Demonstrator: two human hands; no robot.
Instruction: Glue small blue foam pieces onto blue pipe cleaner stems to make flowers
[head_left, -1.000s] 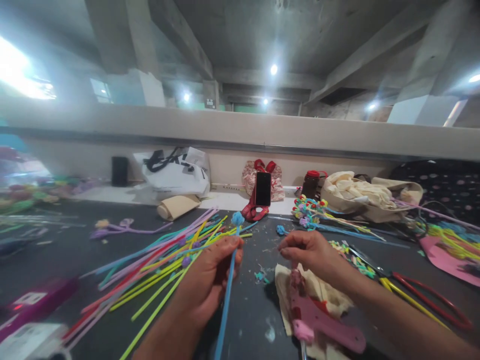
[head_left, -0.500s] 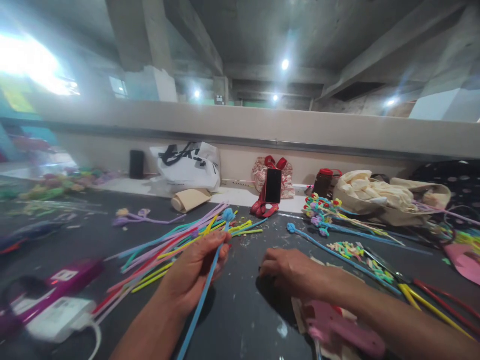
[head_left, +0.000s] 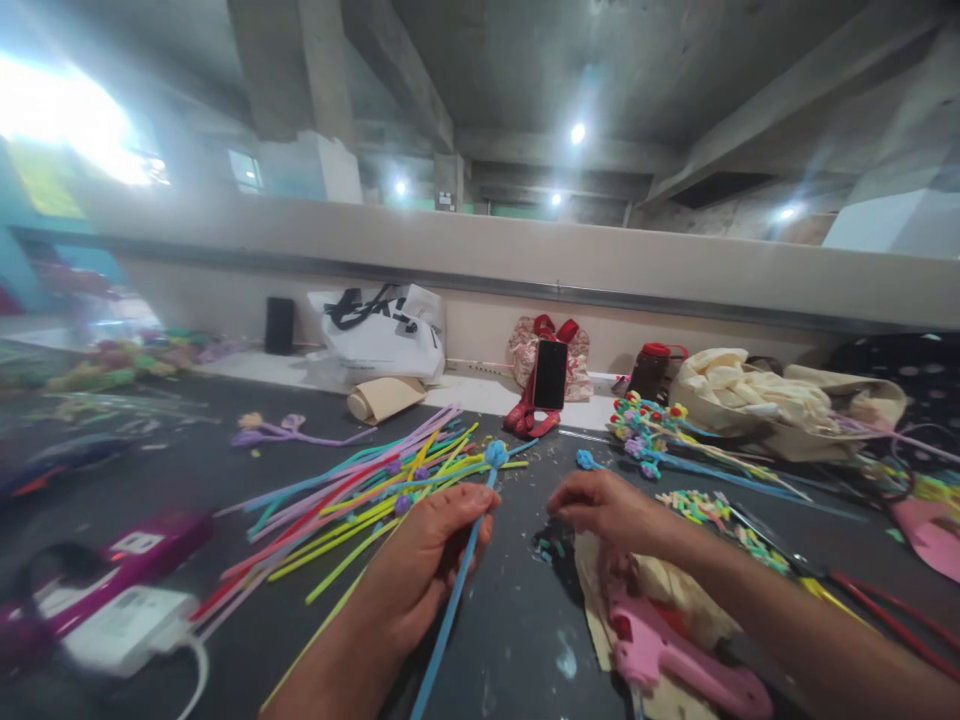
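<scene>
My left hand (head_left: 431,560) is closed round a blue pipe cleaner stem (head_left: 454,610), pinched between thumb and fingers. A fluffy blue knob (head_left: 496,455) tops the stem just above my fingertips. The stem slants down to the bottom edge. My right hand (head_left: 607,508) hovers low over the table with its fingers curled together; what they hold, if anything, is hidden. Below its fingertips lie small teal and blue bits (head_left: 553,547). Another blue-headed stem (head_left: 587,459) is partly hidden behind my right hand. Under my right forearm a pink glue gun (head_left: 667,655) rests on crumpled paper.
Loose coloured pipe cleaners (head_left: 360,490) spread out left of centre. Cut pastel pieces (head_left: 697,508) lie on the right beside scissors (head_left: 780,545). A finished-looking flower bunch (head_left: 645,430), a phone (head_left: 551,375) and a white bag (head_left: 386,335) are farther back. A power strip (head_left: 161,540) sits left.
My left hand has shifted right with the blue stem. My right hand has moved slightly up and right, and small bits now show below it. More of the glue gun is visible.
</scene>
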